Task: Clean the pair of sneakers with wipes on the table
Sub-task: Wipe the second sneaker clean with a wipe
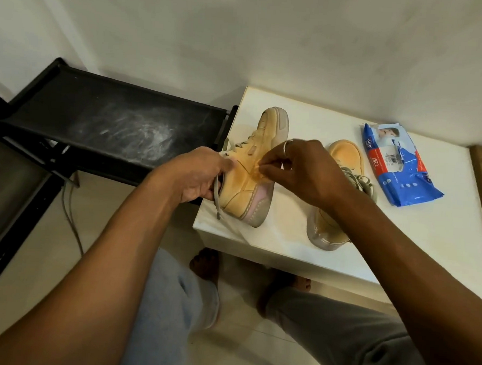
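A black rack with pale dust smears fills the left of the view, and beside it stands the white surface that carries everything for the job. At its left edge the first sneaker, tan with a grey sole, is tipped onto its side, toe pointing away. The second sneaker stands near it, to the right, partly hidden behind the right forearm and touched by neither hand. Further right lies the blue pack of wipes, apart from both shoes. The left hand has its fingers curled round the first sneaker's collar, steadying it. The right hand pinches a small crumpled wipe between fingertips and presses it to that shoe's side panel; the wipe looks tinted yellowish. By my judgement the work is in its first half: one side of one shoe is being wiped, while the second sneaker seems still to be cleaned.
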`<state>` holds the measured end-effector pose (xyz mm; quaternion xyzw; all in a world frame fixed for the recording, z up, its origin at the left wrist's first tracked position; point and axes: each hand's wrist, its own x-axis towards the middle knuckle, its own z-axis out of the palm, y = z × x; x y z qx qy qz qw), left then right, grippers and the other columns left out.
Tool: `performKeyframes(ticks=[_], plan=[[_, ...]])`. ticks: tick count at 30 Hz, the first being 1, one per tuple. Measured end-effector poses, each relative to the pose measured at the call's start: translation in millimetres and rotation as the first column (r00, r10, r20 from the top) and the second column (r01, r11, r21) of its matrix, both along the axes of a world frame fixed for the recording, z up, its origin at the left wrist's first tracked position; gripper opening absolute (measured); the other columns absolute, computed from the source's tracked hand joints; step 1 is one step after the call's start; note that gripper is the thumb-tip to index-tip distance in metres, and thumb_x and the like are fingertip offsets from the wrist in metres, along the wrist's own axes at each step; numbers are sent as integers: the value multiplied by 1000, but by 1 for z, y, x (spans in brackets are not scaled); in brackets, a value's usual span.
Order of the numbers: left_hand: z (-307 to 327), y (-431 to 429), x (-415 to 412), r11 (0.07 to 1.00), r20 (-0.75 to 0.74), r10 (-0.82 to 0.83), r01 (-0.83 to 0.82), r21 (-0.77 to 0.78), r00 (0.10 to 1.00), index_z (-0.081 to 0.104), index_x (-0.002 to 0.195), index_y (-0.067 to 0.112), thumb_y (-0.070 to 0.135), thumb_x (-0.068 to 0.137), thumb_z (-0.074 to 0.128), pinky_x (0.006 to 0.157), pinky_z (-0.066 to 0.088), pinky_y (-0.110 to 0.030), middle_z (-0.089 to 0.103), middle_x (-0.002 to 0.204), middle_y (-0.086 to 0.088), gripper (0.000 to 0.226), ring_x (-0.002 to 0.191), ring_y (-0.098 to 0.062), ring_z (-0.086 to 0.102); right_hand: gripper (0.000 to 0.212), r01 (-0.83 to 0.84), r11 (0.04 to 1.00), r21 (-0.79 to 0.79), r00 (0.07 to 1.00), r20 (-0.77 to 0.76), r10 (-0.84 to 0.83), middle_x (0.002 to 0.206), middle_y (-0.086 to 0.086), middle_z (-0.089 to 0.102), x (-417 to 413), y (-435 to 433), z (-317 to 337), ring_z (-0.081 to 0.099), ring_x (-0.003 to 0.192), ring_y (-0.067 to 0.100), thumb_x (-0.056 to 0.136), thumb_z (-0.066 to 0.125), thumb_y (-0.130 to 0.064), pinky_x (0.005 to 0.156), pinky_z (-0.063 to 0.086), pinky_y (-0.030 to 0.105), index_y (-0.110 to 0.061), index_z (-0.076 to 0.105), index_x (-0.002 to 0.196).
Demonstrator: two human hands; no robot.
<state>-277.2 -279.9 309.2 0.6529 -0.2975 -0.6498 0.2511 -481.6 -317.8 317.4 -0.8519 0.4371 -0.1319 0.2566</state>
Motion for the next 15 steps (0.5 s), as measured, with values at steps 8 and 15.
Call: performKeyframes(ticks=[8,15], plan=[[0,-1,-5,999,56,-50,51,-13,997,56,132,5,10,96,64,82,60,-47,70,118,-12,37,106,-30,68,26,-21,999,36,992,-124,25,107,-6,70,11,11,-8,59,77,6,92,65,-33,72,45,13,-21,72,114],[0,-1,-4,995,99,-98,100,-13,990,62,124,7,2,91,69,90,58,-51,72,113,-12,34,103,-31,70,23,5,999,-53,990,-139,-12,108,-4,70,18,9,-12,60,86,9,93,62,-31,72,43,14,-22,74,110]])
